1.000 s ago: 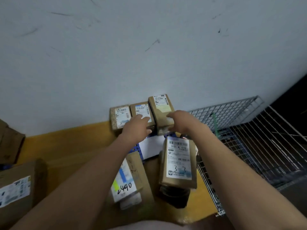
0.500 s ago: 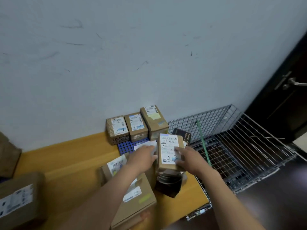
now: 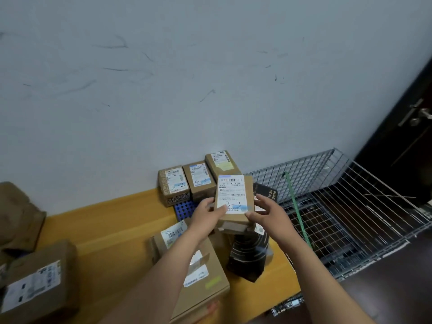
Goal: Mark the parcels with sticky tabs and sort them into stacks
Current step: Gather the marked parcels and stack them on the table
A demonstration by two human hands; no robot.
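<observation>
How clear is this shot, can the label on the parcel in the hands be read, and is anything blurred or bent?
Head view: soft, even light with no glare; the held parcel shows a readable handwritten 3-3, but its fine print is too soft; the box at lower left is smeared; the door sits in shadow and leans, a wide-angle effect.

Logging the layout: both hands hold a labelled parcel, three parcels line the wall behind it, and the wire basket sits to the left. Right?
No. The head view shows the wire basket to the right of the parcel, not the left. The rest stands.
</observation>
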